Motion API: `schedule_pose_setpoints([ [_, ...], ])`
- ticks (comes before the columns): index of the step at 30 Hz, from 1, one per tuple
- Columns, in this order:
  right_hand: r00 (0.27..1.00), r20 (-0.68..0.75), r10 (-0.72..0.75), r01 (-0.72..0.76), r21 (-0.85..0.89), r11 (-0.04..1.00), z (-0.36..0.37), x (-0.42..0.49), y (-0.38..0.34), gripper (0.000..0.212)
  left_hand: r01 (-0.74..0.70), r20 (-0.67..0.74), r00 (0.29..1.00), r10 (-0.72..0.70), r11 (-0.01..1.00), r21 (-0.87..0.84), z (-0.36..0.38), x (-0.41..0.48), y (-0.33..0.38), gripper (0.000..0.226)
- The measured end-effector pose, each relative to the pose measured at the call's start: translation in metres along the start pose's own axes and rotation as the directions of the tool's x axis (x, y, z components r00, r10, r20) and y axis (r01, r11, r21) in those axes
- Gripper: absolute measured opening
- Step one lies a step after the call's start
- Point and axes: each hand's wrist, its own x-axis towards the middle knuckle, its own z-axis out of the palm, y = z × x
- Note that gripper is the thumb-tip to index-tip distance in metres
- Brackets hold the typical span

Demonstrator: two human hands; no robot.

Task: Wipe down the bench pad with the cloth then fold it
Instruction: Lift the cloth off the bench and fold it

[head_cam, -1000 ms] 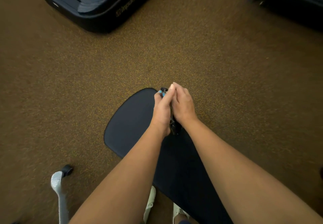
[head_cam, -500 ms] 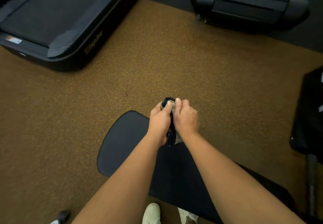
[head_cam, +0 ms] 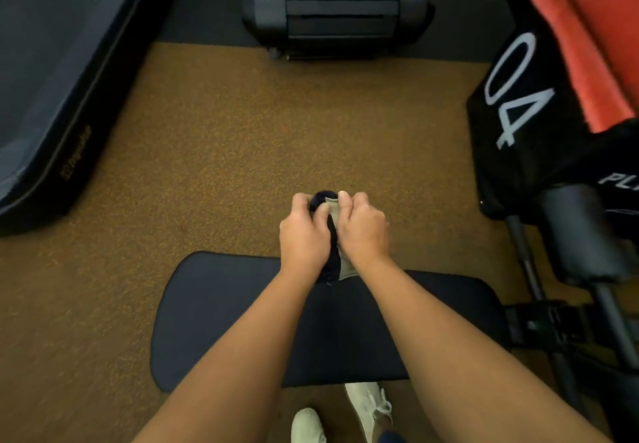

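Both your left hand [head_cam: 303, 235] and right hand [head_cam: 363, 231] pinch the bunched cloth [head_cam: 332, 235], held above the bench pad's [head_cam: 224, 311] 12 o'clock edge.

White "04" and partial "PL" on the black cover [head_cam: 529, 124].
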Motion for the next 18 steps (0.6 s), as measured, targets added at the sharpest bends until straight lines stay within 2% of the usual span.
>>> schedule_pose_setpoints([
  [7,0.994,-0.049,0.095,-0.091,0.085,0.992,-0.051,-0.009,0.054,0.042,-0.148,0.063,0.987,0.144,0.987,0.058,0.041,-0.017,0.028,0.023],
  [14,0.959,-0.176,0.221,-0.207,0.091,0.974,-0.109,-0.03,0.124,0.041,-0.125,0.196,0.974,0.114,0.991,0.046,0.103,-0.051,0.066,0.025],
  [18,0.914,-0.273,0.301,-0.285,0.095,0.954,-0.147,-0.051,0.168,0.041,-0.183,0.304,0.937,0.17,0.983,0.014,0.142,-0.084,0.096,0.021],
])
